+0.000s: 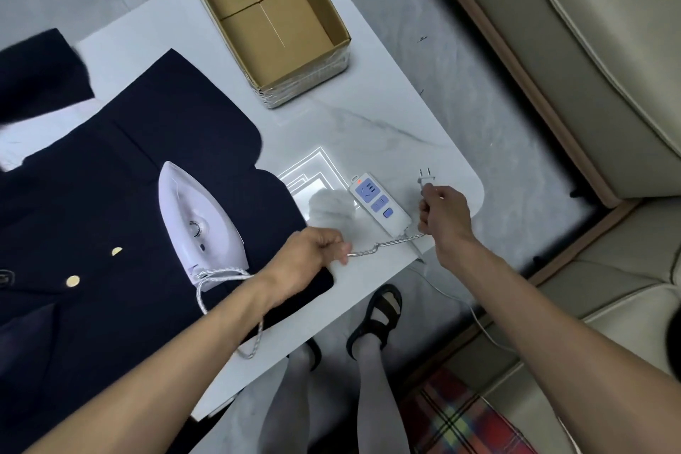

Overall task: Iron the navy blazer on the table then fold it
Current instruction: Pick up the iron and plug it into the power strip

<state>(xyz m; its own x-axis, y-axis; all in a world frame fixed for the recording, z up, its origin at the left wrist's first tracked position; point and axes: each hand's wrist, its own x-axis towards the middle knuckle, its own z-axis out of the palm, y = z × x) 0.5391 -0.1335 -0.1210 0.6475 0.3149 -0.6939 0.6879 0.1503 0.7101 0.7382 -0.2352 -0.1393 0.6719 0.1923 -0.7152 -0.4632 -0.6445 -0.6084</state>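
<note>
Power step, before any pressing can count. The navy blazer (110,177) lies spread open on the left half of the desk (368,122), front up with its gold buttons showing, and is not yet folded. The iron (201,221) sits on the blazer's near right part, nose pointing to the far side.

Your left hand (317,249) has its grip closed round the braided cord (383,242) just right of the iron, with slack looping off the near edge of the desk. Your right hand (444,212) pinches the cord just behind the plug (425,179), whose two prongs stand bare and point to the far side, above the desk's near right corner.

The power strip (379,201) lies between your hands, a small orange light glowing at its far end. The plug is out of it and just to its right.

By this layout, you are most likely connecting the iron. The next move would call for turning the prongs toward a socket face, lining them up with the slots, and feeding cord from the left hand so the iron is not dragged across the cloth.
</note>
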